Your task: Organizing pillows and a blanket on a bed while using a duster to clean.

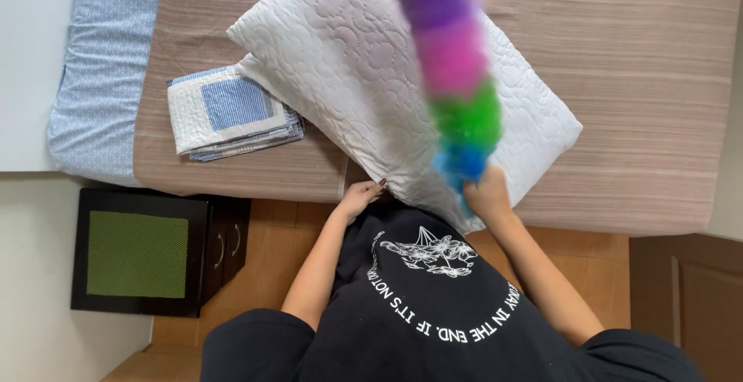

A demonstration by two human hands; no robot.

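My right hand (pixel 487 195) grips the handle end of a fluffy rainbow duster (pixel 453 65), which reaches up over a white quilted pillow (pixel 348 65) and is blurred by motion. The pillow lies tilted on the brown striped bed cover (pixel 635 80). At the pillow's near corner my left hand (pixel 358 196) rests with its fingers on the pillow's edge, holding it.
A folded white-and-blue quilt (pixel 228 111) lies on the bed left of the pillow. Blue patterned bedding (pixel 101 65) covers the bed's left end. A black nightstand (pixel 155 250) with a green mat on top stands on the wooden floor (pixel 588 266). A brown cabinet (pixel 689 297) is at the right.
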